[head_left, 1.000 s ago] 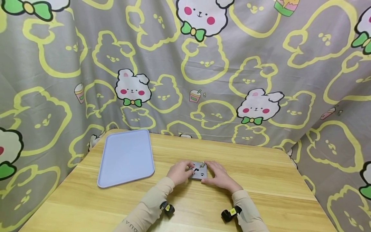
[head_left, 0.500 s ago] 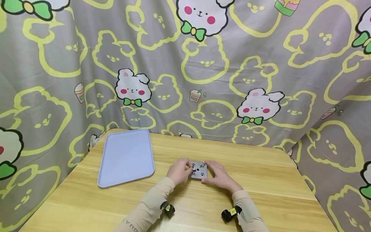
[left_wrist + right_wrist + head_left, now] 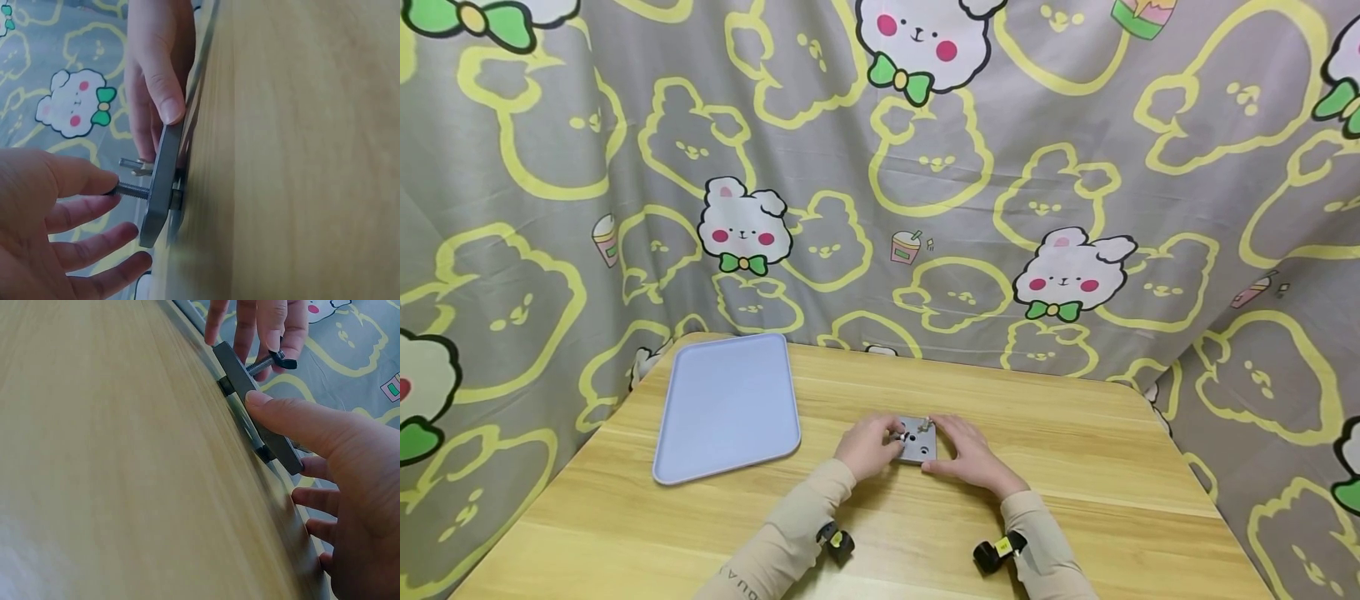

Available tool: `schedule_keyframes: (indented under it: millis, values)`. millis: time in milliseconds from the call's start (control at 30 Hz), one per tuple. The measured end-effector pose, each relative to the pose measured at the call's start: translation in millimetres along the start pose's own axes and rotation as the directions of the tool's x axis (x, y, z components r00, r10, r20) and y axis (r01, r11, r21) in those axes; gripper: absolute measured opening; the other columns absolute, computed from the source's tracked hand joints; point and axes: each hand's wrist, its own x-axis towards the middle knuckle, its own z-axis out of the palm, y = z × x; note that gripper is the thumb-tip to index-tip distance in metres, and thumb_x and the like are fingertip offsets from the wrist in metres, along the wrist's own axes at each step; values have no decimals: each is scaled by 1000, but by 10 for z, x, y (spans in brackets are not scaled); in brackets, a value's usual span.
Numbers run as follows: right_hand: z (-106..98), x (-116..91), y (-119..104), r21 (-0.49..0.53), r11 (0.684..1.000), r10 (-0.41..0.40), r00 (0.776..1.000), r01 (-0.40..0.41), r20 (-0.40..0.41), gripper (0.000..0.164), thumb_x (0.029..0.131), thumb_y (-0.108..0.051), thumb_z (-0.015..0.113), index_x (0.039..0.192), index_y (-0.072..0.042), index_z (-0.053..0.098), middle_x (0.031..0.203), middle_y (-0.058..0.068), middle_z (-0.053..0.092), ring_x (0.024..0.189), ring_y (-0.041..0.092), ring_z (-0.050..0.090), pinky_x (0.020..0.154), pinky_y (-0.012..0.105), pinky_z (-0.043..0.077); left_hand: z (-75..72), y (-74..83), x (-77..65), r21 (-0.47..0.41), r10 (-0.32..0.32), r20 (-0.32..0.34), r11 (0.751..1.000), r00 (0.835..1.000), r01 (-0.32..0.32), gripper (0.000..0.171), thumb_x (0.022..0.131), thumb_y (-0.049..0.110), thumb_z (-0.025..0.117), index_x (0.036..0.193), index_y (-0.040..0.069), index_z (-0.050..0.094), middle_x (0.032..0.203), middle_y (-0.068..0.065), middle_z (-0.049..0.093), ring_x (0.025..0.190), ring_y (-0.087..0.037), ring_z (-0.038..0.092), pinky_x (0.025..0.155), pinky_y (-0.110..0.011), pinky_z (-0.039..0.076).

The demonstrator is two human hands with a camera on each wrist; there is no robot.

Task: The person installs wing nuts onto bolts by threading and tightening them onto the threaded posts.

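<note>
A grey metal plate (image 3: 917, 451) with several holes stands on small feet on the table, between both hands. Through it rises a threaded bolt (image 3: 133, 190), topped by a black wing nut (image 3: 285, 361). The left hand (image 3: 867, 447) pinches this wing nut between thumb and index finger, its other fingers spread beside the plate. Farther along, a second bolt carries a brass-coloured wing nut (image 3: 142, 169), close to the right hand's fingers. My right hand (image 3: 973, 458) grips the plate from the right, thumb (image 3: 259, 400) on the near edge and fingers toward the far side.
A pale blue tray (image 3: 727, 417) lies at the left on the wooden table (image 3: 1060, 467). Behind the table hangs a grey curtain (image 3: 835, 167) printed with rabbits. Each wrist wears a small black camera (image 3: 992, 557).
The left hand's thumb and fingers shift around the black wing nut, drawing back slightly and then reaching forward again. The right hand and the plate keep their places.
</note>
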Motion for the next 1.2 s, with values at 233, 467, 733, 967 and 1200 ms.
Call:
schedule_keyframes:
  millis: [233, 467, 733, 967, 1200]
  values:
    - [0, 0, -6, -4, 1000, -4, 1000, 4, -7, 88, 80, -49, 73, 150, -10, 36, 155, 14, 38, 147, 42, 22, 120, 62, 12, -3, -43, 18, -7, -41, -45, 999, 998, 41, 17, 89, 21, 67, 105, 16, 67, 114, -6, 69, 106, -23, 64, 88, -43, 54]
    - [1, 0, -2, 2, 1000, -8, 1000, 8, -3, 89, 80, -49, 74, 150, -9, 36, 155, 15, 37, 147, 43, 22, 120, 62, 10, -13, -72, 40, 22, -76, -92, 997, 993, 79, 9, 88, 24, 69, 84, 20, 61, 97, -2, 67, 76, -14, 55, 63, -29, 46]
    - [16, 12, 21, -7, 1000, -10, 1000, 10, -8, 89, 80, -50, 73, 150, -10, 36, 155, 14, 38, 147, 43, 23, 120, 62, 11, -19, -42, 20, 5, -21, -54, 1000, 998, 21, 9, 84, 13, 70, 92, 16, 68, 108, -7, 69, 97, -22, 63, 83, -40, 54]
    - [22, 18, 31, -12, 1000, -13, 1000, 13, -11, 89, 80, -50, 73, 150, -10, 36, 154, 14, 39, 146, 43, 23, 120, 62, 12, -26, -15, -3, -12, 8, 26, 1000, 1000, -8, 26, 80, 14, 74, 106, 15, 69, 112, -8, 67, 102, -24, 62, 88, -43, 53]
    - [24, 11, 38, -7, 1000, -10, 1000, 10, -9, 89, 80, -51, 73, 150, -10, 36, 155, 13, 38, 147, 43, 22, 120, 62, 12, -8, -25, 11, -30, 0, -6, 1000, 1000, 0, 18, 88, 18, 69, 105, 15, 69, 115, -9, 67, 107, -26, 64, 90, -45, 53]
